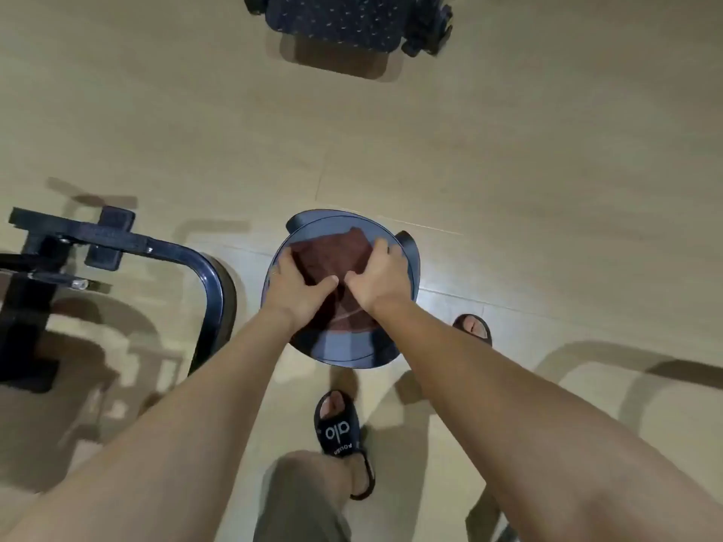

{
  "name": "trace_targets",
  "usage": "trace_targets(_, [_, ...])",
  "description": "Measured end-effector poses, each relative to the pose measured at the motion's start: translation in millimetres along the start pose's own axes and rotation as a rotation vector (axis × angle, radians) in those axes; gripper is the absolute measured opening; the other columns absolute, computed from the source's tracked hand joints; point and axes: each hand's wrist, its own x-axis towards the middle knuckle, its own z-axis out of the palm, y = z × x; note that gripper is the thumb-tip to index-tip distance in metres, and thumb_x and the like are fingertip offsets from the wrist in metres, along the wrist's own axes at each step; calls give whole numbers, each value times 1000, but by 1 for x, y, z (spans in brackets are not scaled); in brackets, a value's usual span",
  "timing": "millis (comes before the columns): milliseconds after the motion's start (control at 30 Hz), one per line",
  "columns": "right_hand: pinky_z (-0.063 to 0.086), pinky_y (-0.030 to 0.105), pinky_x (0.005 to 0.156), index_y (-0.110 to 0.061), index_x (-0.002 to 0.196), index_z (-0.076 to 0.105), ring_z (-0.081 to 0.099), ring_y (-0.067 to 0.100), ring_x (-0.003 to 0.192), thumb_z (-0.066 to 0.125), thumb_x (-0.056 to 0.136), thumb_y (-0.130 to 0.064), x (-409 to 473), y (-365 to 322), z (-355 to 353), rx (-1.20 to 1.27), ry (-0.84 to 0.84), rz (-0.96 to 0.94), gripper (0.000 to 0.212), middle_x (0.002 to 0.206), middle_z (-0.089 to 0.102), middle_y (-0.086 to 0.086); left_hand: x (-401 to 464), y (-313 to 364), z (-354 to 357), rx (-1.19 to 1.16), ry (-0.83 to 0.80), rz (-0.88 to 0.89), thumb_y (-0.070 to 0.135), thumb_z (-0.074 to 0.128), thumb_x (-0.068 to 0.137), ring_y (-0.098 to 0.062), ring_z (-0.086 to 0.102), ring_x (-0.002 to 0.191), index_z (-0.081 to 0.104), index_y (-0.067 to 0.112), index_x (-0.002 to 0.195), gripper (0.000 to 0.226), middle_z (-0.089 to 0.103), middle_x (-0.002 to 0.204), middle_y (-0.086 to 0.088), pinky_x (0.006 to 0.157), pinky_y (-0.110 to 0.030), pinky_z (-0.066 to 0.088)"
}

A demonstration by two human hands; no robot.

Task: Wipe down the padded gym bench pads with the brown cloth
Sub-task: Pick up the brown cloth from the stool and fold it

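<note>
One brown cloth (332, 256) in one round basin (344, 356); left hand (291, 285) and right hand (377, 277) both grip it from above.

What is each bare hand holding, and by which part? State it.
Both the left hand and the right hand rest on the dark brown cloth spread over the round black padded seat, near its front; whether either grips it cannot be told.

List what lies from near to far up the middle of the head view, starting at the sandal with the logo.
Sandal → blue bucket with both hands, left hand and right hand, on the brown cloth inside → bare floor → dark patterned wheeled item at the top edge.
</note>
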Motion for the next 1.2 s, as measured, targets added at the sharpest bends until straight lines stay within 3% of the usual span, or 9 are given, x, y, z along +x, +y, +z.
trace_targets(100, [49,46,101,-8,132,43,52,39,124,72,90,-23,14,4,9,16,66,7,53,134,50,20,19,0,11,-35,110,-110,38,86,74,-33,36,142,32,9,151,99,40,146,-16,120,-45,31])
trace_targets(233, [54,29,76,-11,102,58,67,28,91,72,85,-12,23,0,-1,280,-121,117,22,101,67,9,26,6,10,-303,102,-236,14,85,74,-30,63,109,49,3,124,64,62,114,-11,98,-42,53])
trace_targets(367, [43,21,56,-12,71,61,56,17,64,65,81,-1,5,-13,-38,428,-254,92,16,68,59,0,7,33,-1,-403,-40,-286,10,79,78,-25,60,79,57,17,93,27,63,90,-11,77,-35,49])
trace_targets(500, [38,22,40,-15,71,61,49,19,41,55,81,5,-27,-33,-113,570,-244,76,23,57,55,2,-29,96,-27,-285,-81,-223,22,88,70,-24,63,105,39,15,134,81,61,121,-9,93,-41,54])
trace_targets(600, [30,16,35,-12,72,59,38,16,28,50,79,5,-51,-51,-195,575,-286,11,20,46,46,-1,-63,171,-52,-183,-141,29,31,83,57,-10,34,128,21,38,156,116,31,139,5,112,-34,35])
trace_targets(700, [34,19,40,-12,64,59,40,19,34,51,70,0,-70,-69,-282,571,-313,-72,15,45,43,-2,-92,255,-73,-75,-191,296,33,79,51,-16,46,123,55,42,123,76,48,129,-2,104,-22,40])
trace_targets(767, [40,23,43,-9,65,64,49,23,47,52,61,-7,-79,-80,-340,561,-292,-144,13,54,49,4,-110,312,-82,-116,-238,303,17,81,60,-26,61,91,63,31,98,44,65,97,-5,76,-29,53])
trace_targets(933, [43,22,51,-6,78,70,57,20,65,61,75,2,-85,-94,-465,495,-170,-266,12,67,59,3,-149,433,-99,-90,-287,332,7,74,87,-20,60,54,67,17,95,15,68,61,2,45,-25,45])
trace_targets(1200, [45,28,66,-15,86,66,55,9,68,63,84,-1,-58,-105,-592,544,-45,-401,14,75,60,-5,-163,562,-107,-194,-204,467,21,71,95,-14,73,101,63,23,123,29,75,110,0,90,-31,59])
